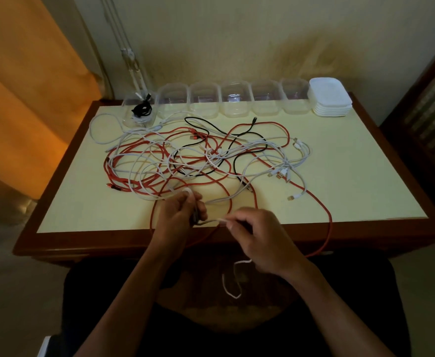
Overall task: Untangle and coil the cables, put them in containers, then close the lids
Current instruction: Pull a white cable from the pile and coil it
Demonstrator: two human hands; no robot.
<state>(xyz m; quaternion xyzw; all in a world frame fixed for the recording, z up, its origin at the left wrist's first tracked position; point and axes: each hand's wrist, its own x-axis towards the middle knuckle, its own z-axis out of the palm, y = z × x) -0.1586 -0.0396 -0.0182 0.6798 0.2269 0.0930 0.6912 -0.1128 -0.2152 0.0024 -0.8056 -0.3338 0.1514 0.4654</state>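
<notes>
A: While the left hand (179,212) curls around a white cable (212,221) at the table's (365,181) six o'clock edge, what's at its three o'clock?

B: The right hand (257,235), pinching the same cable; its tail hangs toward six o'clock.

A: The rest?

B: The tangle (198,155) lies at twelve o'clock of both hands, clear containers (237,101) beyond, stacked lids (329,97) at two.

Materials, table and storage
Table (340,176): matt cream top, glossy dark wood rim. Containers (234,104): clear glossy plastic. Lids (331,99): white plastic.
</notes>
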